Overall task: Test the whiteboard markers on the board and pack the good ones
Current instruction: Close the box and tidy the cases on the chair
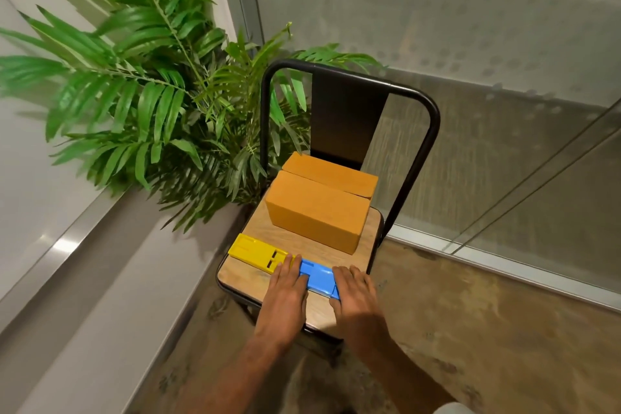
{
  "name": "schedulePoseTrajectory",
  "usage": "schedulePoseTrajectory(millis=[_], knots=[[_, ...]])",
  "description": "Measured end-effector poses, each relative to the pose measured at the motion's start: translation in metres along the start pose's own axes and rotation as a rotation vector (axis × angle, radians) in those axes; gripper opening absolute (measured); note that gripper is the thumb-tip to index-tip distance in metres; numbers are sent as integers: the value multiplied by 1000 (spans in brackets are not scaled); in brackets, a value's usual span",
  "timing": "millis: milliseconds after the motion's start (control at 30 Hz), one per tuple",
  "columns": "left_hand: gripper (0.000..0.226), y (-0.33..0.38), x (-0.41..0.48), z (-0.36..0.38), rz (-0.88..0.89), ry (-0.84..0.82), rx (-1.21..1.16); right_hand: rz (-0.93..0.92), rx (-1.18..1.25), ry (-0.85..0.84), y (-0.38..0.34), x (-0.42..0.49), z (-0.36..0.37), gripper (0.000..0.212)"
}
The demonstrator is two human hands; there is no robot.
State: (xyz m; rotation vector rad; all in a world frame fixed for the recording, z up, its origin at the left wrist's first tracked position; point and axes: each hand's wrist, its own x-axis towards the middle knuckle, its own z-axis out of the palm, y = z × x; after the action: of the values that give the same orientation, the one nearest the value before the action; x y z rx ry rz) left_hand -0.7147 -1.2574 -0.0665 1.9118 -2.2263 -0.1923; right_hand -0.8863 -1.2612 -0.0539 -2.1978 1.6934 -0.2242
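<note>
On the front edge of a wooden chair seat point(255, 239), a flat blue case point(319, 279) lies end to end with a flat yellow case point(255, 250) on its left, the two touching. A person's left hand point(285, 292) rests palm down over the blue case's left end and the right hand point(356, 296) over its right end, both with fingers stretched out flat rather than closed around it. Behind the cases, two orange cardboard boxes point(316, 212) sit side by side on the seat, with a leafy green plant point(151, 94) to the chair's left.
</note>
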Motion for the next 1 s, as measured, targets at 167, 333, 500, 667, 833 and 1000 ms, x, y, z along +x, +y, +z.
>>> schedulePoseTrajectory(millis=[167, 333, 500, 667, 833, 1000], knots=[[26, 5, 2, -2, 16, 46, -35, -47, -22, 121, 1, -3, 3, 66], [25, 17, -3, -15, 30, 73, -50, -51, -77, 157, 2, -9, -10, 72], [29, 28, -5, -43, 26, 147, -109, -9, -141, 79, -9, -11, -41, 95], [29, 30, -20, -70, 8, 223, -147, -112, -152, 88, -25, -21, -72, 90], [31, 31, -50, -104, -53, 321, -134, -266, -151, 117, -53, -32, -102, 95], [35, 15, -95, -140, -121, 424, -143, -379, -136, 141, -100, -51, -118, 91]])
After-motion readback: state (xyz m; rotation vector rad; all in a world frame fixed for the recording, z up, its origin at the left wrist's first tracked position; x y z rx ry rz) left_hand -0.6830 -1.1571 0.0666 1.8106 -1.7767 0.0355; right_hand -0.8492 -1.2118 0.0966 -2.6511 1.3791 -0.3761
